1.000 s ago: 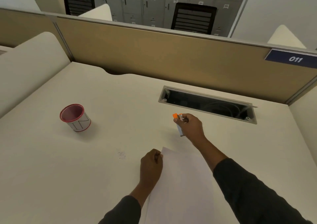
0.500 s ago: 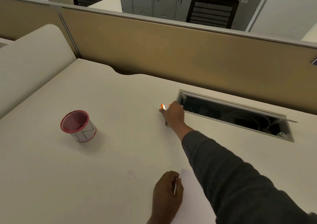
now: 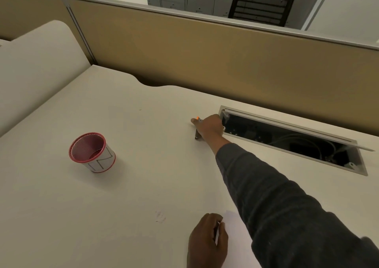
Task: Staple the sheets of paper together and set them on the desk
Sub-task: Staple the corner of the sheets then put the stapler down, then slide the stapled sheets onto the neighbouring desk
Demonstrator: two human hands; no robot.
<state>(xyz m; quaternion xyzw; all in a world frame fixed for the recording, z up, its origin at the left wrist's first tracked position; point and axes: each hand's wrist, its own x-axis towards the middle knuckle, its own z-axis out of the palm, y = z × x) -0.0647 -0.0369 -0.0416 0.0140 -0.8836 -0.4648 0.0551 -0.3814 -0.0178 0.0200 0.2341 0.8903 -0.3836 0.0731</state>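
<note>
Head view. Items counted: one desk (image 3: 127, 196), one stapler (image 3: 198, 133), one stack of paper sheets (image 3: 235, 232) (the number of sheets cannot be told), one red mesh cup (image 3: 92, 152), one open cable tray (image 3: 287, 140), and two hands.

The right hand (image 3: 211, 127) is reaching to the centre of the frame, just left of the cable tray's near corner. Its fingers are curling closed around the stapler, which is showing an orange tip above the knuckles and a metal end below the palm; that lower end is lying at or just above the desk surface, and contact cannot be told. The left hand (image 3: 207, 241) is sitting at the lower centre of the frame. Its fingers are pressing together, pinching the upper left corner of the paper sheets. The sheets are lying on the desk at the bottom of the frame, partly hidden by the right sleeve (image 3: 287, 206). The cup is standing upright at centre left, well apart from both hands.

Compared with the earlier frames: the right hand is extending farther from the sheets toward the tray with the stapler, while the left hand is keeping its grip on the paper corner.
</note>
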